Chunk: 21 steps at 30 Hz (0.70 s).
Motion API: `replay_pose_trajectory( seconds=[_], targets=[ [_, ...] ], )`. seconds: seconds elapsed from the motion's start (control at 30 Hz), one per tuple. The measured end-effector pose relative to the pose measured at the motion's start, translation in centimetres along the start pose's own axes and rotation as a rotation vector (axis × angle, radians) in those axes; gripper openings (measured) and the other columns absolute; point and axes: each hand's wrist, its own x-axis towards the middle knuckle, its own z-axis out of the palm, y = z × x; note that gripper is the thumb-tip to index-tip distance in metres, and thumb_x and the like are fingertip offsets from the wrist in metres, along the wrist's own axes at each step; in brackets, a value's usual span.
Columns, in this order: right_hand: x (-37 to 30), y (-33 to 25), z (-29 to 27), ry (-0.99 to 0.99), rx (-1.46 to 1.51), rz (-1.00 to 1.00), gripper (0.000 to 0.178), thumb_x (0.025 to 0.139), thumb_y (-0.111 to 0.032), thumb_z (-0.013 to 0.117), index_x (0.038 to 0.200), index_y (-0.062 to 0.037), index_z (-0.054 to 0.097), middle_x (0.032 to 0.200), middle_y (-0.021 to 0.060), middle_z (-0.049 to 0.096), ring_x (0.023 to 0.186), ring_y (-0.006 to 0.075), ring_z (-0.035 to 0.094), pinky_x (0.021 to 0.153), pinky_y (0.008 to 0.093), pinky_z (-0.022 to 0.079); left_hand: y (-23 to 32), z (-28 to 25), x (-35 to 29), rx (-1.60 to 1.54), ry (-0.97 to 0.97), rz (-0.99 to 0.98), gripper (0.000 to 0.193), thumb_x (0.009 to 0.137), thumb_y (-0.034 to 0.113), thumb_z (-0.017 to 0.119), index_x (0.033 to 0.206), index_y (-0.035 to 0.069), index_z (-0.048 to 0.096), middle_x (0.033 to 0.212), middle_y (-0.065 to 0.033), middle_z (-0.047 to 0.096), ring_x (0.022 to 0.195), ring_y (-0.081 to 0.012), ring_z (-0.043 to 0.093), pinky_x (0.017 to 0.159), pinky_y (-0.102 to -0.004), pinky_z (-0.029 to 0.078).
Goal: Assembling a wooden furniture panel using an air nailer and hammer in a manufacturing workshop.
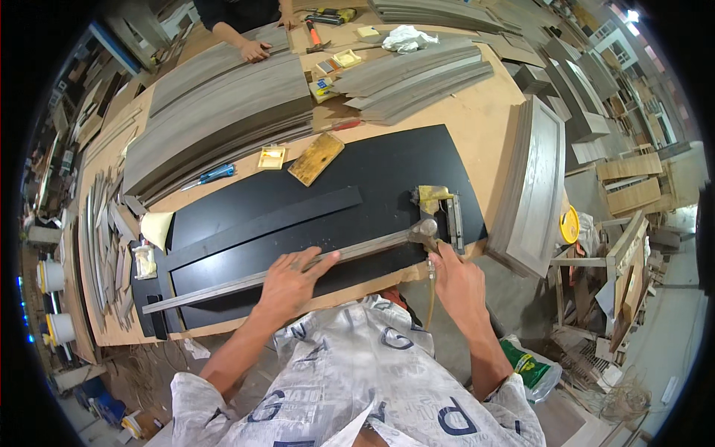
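Observation:
A long grey wood strip (223,290) lies along the front of a large black panel (406,160) on the workbench. My left hand (292,281) rests on the strip near its middle, fingers spread. My right hand (456,279) is wrapped round a hammer (425,229), whose metal head is at the strip's right end; whether it touches cannot be made out. Just beyond the hammer lies a yellow and grey nail gun (434,197), and a hose hangs off the bench edge below. A narrow black board (298,216) lies on the panel behind the strip.
Across the bench, another person's hand (255,51) rests on stacked grey boards (223,93). Grey panels (530,182) are piled at the right edge, wood offcuts (112,246) at the left. A wooden block (316,159), a blue-handled tool (217,173) and a red-handled hammer (313,33) lie about.

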Motion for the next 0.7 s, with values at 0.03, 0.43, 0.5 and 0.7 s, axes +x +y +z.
replay_pose_trajectory(
  seconds=[0.03,0.43,0.5,0.7],
  targets=[
    [-0.1,-0.3,-0.2,0.003,-0.002,0.009,0.023,0.097,-0.025,0.058,0.11,-0.0062,0.059,0.077,0.0181,0.066,0.067,0.0415,0.064,0.056,0.0518,0.049,-0.4,-0.2,-0.5,0.017,0.012,-0.015,0.057,0.079,0.001,0.061,0.132,0.021,0.06,0.118,-0.0084,0.063,0.096,-0.0275,0.064,0.082,-0.0384,0.052],
    [0.1,-1.4,-0.9,0.123,0.041,-0.025,0.021,0.098,-0.023,0.057,0.11,-0.0056,0.059,0.079,0.0184,0.067,0.068,0.0407,0.065,0.056,0.05,0.049,-1.5,0.0,-0.9,-0.021,0.045,0.019,0.065,0.074,-0.002,0.059,0.136,0.021,0.058,0.111,-0.0082,0.061,0.09,-0.0273,0.063,0.079,-0.0383,0.049],
    [0.2,-1.4,-0.2,0.016,0.004,0.026,0.024,0.095,-0.019,0.061,0.113,-0.0045,0.062,0.083,0.0226,0.067,0.069,0.043,0.063,0.059,0.0496,0.049,-1.4,0.0,-1.1,-0.028,0.052,0.023,0.066,0.075,-0.001,0.059,0.136,0.022,0.057,0.111,-0.0081,0.061,0.09,-0.027,0.063,0.079,-0.0382,0.049],
    [0.3,-3.6,0.3,0.088,0.12,-0.077,0.024,0.095,-0.02,0.061,0.113,-0.0049,0.062,0.079,0.0206,0.067,0.068,0.0418,0.064,0.057,0.0486,0.049,-1.8,-0.2,-2.1,0.023,0.063,-0.01,0.066,0.076,0.001,0.06,0.137,0.026,0.057,0.114,-0.0073,0.061,0.091,-0.0259,0.062,0.08,-0.0375,0.049]
  ],
)
